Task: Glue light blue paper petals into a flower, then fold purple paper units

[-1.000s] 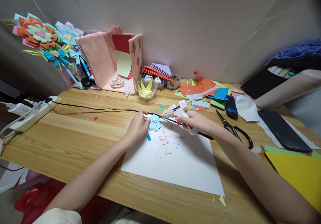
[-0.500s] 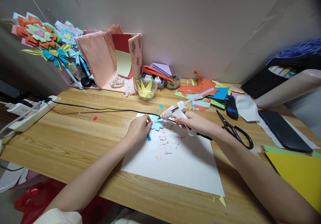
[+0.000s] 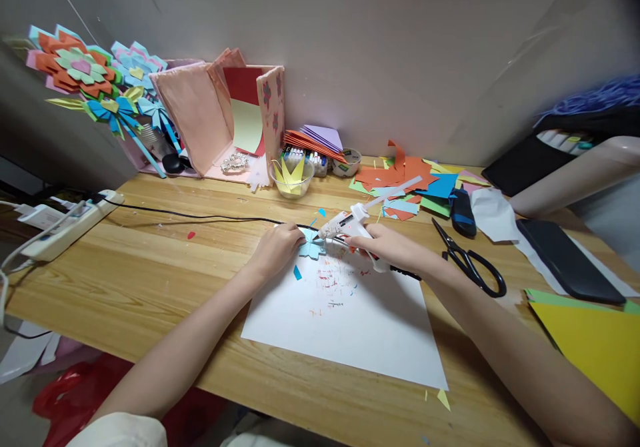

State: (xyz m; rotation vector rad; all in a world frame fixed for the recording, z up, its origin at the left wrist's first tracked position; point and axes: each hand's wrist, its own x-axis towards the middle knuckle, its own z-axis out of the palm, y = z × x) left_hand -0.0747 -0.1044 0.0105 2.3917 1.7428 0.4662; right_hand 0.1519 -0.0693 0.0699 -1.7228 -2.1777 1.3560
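- The left hand (image 3: 283, 247) is nearly closed, its curled fingers bunched together and holding the left edge of a light-blue, petal-edged paper flower (image 3: 313, 247).
- The right hand (image 3: 377, 245) is wrapped around the handle of a white plastic glue gun (image 3: 346, 225), with the fingers partly hidden behind the palm.
- The paper flower lies near the far edge of a white, rectangular paper sheet (image 3: 345, 340) covered in small coloured marks, which rests on the pale, wood-grained tabletop (image 3: 190, 280).
- The glue gun's dark nozzle points down and left at the middle of the flower; whether it touches the paper cannot be told.
- A translucent, whitish glue stick (image 3: 395, 192) juts from the back of the gun.
- A small, bright-blue paper scrap (image 3: 297, 273) lies just beside the flower, on its near side.
- Black-handled metal scissors (image 3: 470, 263) lie open to the right of the sheet.
- Beyond the hands stands a round, clear plastic tub (image 3: 293, 192) with folded yellow paper inside.
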